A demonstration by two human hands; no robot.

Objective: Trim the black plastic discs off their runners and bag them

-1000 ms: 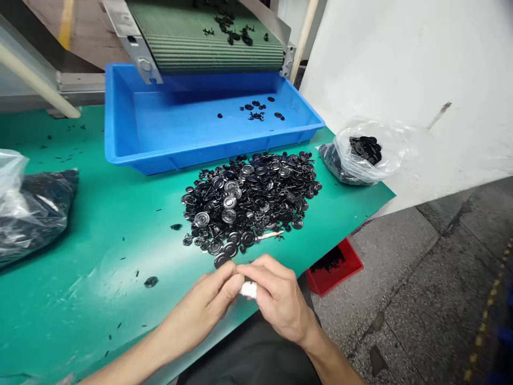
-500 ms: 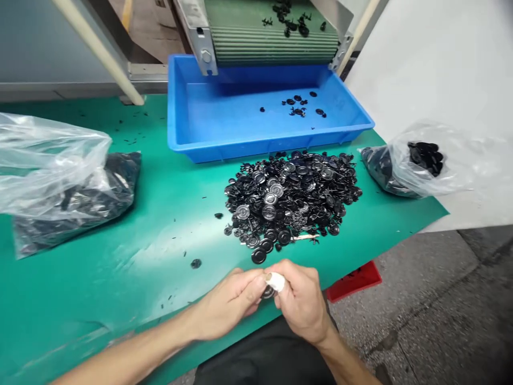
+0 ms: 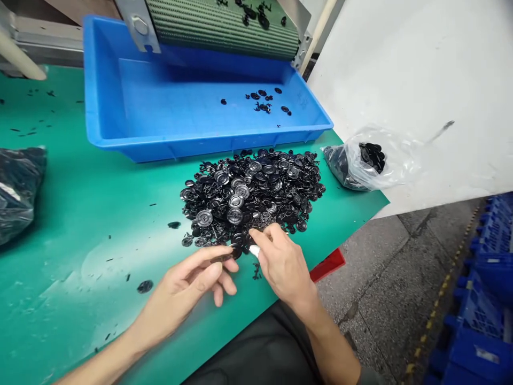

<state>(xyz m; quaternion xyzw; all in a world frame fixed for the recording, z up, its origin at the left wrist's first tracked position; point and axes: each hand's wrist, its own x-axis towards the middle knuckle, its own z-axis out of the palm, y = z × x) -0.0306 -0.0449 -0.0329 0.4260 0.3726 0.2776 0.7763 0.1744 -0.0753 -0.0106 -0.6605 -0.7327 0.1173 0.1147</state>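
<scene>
A heap of glossy black plastic discs and clips (image 3: 248, 198) lies on the green mat (image 3: 80, 224), and my hands are at its near edge. The fingertips of my right hand (image 3: 282, 270) touch the heap, and one finger has a white wrap (image 3: 254, 250). My left hand (image 3: 194, 280) is spread beside it, its fingers nearly reaching a black disc (image 3: 236, 251). Neither hand clearly holds a part, though fingers hide some of the heap's edge. One loose disc (image 3: 145, 286) lies on the mat to the left.
A blue plastic tray (image 3: 208, 141) holding a few black parts stands beyond the heap, beneath the end of a green conveyor belt (image 3: 224, 27). Plastic bags of black parts (image 3: 360, 166) (image 3: 18, 192) lie to both sides. Below the mat's edge are a red bin (image 3: 326, 266) and blue crates (image 3: 476, 305).
My hands have come apart and moved from the mat's near edge to the heap. The white-wrapped finger no longer presses against my left hand. The view has swung, shifting the tray and bags.
</scene>
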